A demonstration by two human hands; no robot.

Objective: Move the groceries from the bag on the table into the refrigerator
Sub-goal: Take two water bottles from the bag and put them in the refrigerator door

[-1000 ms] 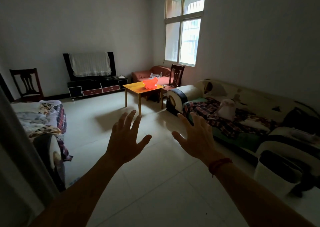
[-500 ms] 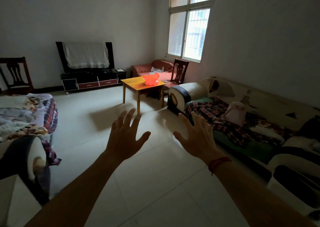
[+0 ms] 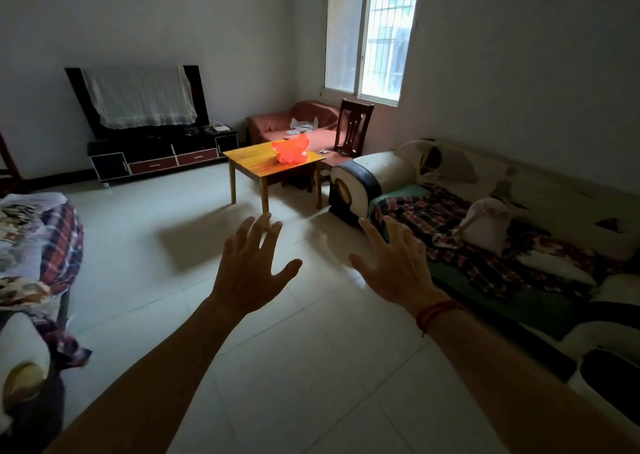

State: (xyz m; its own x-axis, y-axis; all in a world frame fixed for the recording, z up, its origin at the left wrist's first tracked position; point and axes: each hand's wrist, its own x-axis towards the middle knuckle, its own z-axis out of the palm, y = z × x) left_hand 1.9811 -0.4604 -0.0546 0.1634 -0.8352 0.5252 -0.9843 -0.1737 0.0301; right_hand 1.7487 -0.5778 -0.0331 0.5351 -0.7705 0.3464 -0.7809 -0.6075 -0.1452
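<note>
The left hand [image 3: 249, 273] is held out over the floor with fingers spread and nothing in it, and the right hand [image 3: 394, 266] beside it is likewise spread and empty, a red cord at its wrist. The red bag [image 3: 290, 151] sits on the wooden table [image 3: 249, 157], toward its far right edge, well apart from both hands and straight ahead, roughly between them. Neither hand looks clearly nearer, so I judge the person must first walk to the table; no refrigerator is in view.

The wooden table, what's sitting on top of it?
An orange-red plastic bag sits on the wooden table; the rest of the top looks bare. The bag's contents are hidden.
</note>
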